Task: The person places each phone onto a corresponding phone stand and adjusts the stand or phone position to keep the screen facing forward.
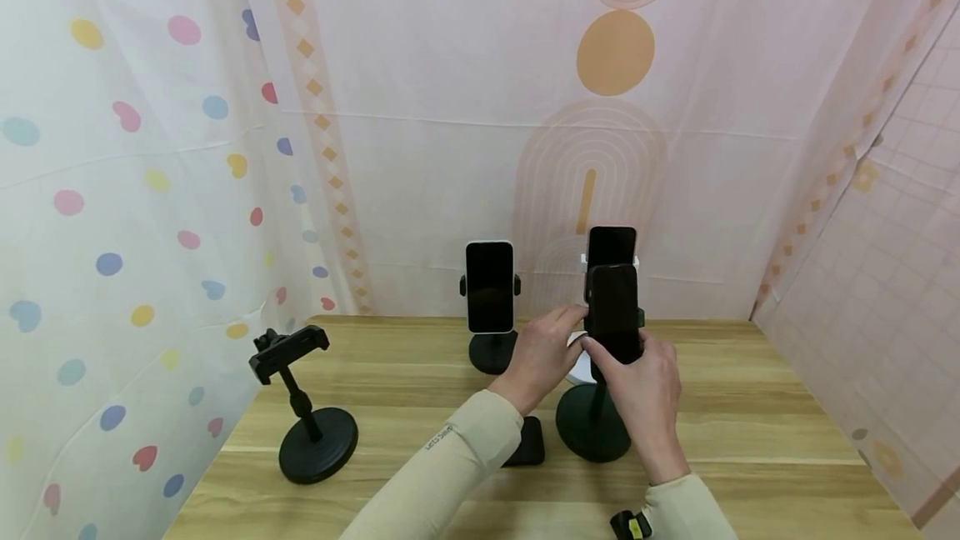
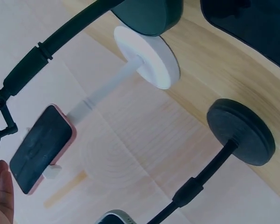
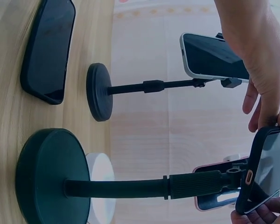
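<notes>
The black-cased phone (image 1: 615, 307) stood upright at the top of the dark green stand (image 1: 596, 427), well above the table, between the person's two hands. The right hand (image 1: 647, 377) gripped it low down, the thumb laid across the front of its lower left corner and the fingers bent round its right side. The left hand (image 1: 543, 352) came in from the other side, wrist raised, palm turned down and fingertips at the phone's left edge; whether they pinched the phone or only touched it could not be told. Both forearms reached forward from the near side, in pale sleeves (image 1: 480, 432).

Four phones were in view, and four stands. Just behind the held phone, partly hidden by it, the pink-edged phone (image 2: 43, 149) sat on the white stand (image 2: 156, 60). To the left, the white-edged phone (image 1: 490, 286) stood upright on a black stand (image 1: 491, 354). The fourth, a dark phone (image 1: 531, 442), lay flat beside the green base, partly covered by the left sleeve. The last stand, a black one with a bare holder (image 1: 318, 446), stood far left, near the table's left edge.

Open wood ran between that stand and the left forearm, and a wider stretch of table (image 1: 757, 440) reached from the right hand to the right edge. The back edge met a patterned curtain (image 1: 435, 190), close behind the rear stands.
</notes>
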